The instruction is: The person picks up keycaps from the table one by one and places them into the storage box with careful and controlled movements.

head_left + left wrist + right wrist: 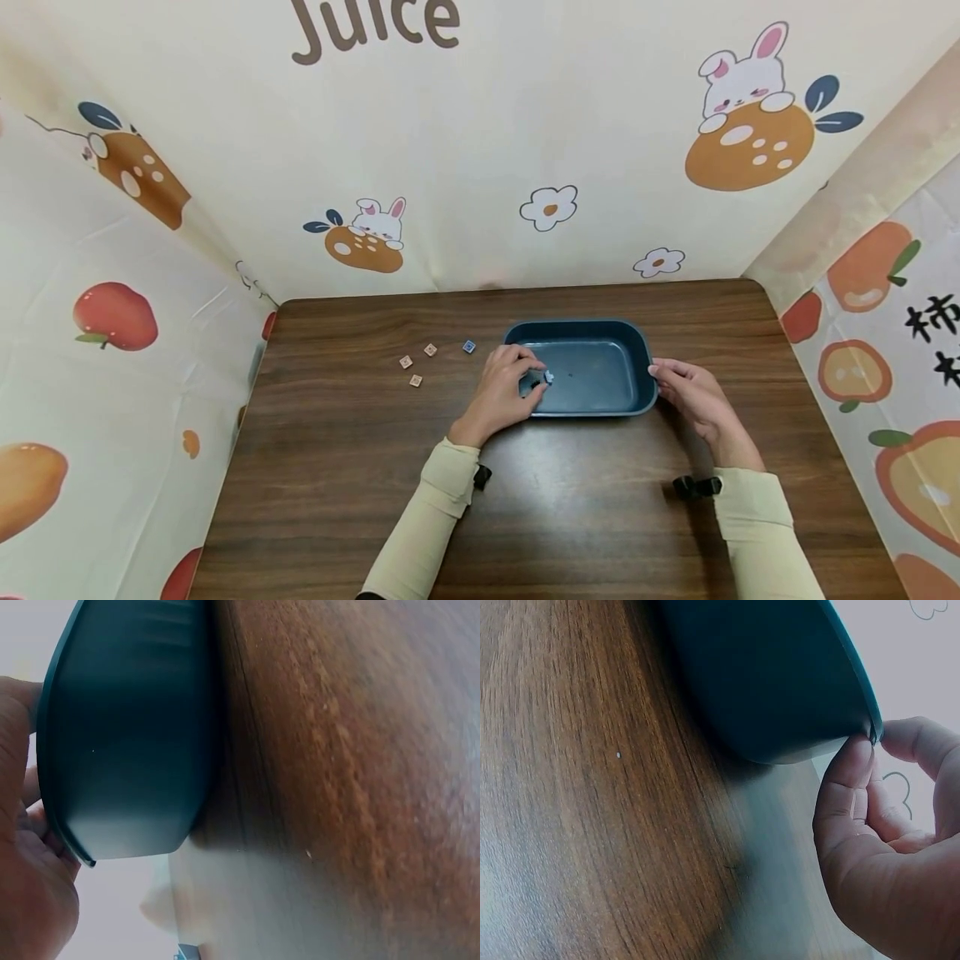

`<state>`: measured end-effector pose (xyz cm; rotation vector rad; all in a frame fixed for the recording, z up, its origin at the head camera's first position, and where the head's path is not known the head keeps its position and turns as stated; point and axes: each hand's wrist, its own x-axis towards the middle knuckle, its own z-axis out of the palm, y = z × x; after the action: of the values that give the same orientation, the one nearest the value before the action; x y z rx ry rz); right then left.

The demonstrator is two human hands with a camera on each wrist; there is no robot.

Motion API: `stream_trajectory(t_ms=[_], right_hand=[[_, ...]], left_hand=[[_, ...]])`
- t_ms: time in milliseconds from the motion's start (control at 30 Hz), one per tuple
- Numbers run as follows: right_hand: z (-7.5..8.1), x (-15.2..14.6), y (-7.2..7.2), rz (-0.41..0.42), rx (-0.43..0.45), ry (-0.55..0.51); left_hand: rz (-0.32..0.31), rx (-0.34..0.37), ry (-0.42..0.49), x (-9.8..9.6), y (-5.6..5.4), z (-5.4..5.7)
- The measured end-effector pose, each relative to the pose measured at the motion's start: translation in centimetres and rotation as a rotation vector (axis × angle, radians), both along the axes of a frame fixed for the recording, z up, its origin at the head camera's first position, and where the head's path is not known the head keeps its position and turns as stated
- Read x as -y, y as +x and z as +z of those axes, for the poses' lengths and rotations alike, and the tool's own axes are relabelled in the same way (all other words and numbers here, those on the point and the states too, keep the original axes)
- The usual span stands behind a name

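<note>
Dark brown wood-grain tabletop (360, 467) carries four small tiles to the left: three tan tiles (415, 365) in a loose cluster and one blue tile (468, 347) nearer the tray. Just right of them the left hand (504, 392) reaches over the left rim of the dark teal tray (637, 350), its fingers pinching a small pale blue tile (548, 377) above the tray's inner left end. The tray's long axis runs left to right; apart from that tile its floor looks bare. The right hand (693, 396) rests at the tray's right rim, fingertips (855, 761) touching the edge, thumb on the rim's other side.
</note>
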<state>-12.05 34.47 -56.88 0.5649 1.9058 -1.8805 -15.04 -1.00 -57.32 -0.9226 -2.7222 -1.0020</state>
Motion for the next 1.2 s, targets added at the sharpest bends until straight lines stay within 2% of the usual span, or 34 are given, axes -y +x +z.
stream_trajectory(t_ms=[133,300,500,800,967,1200], right_hand=[[0.1,0.1,0.0,0.004,-0.001,-0.004],[0.5,0.3,-0.1,0.004,-0.007,-0.006],[0.7,0.4,-0.1,-0.006,-0.011,-0.017],[0.6,0.2,0.0,-0.019,-0.019,-0.042],[0.6,0.3,0.0,-0.011,-0.011,-0.020],[0.6,0.4,0.3,0.001,-0.026,0.010]], left_hand=[[-0.008,0.047,0.027,0.3,0.1,0.2],[0.019,0.031,0.079,1.0,0.2,0.3],[0.123,0.007,0.139,2.9,0.0,0.6],[0.263,0.013,0.150,7.1,-0.2,0.4],[0.330,0.012,0.159,9.8,0.3,-0.1],[0.427,0.063,0.145,13.0,1.4,-1.0]])
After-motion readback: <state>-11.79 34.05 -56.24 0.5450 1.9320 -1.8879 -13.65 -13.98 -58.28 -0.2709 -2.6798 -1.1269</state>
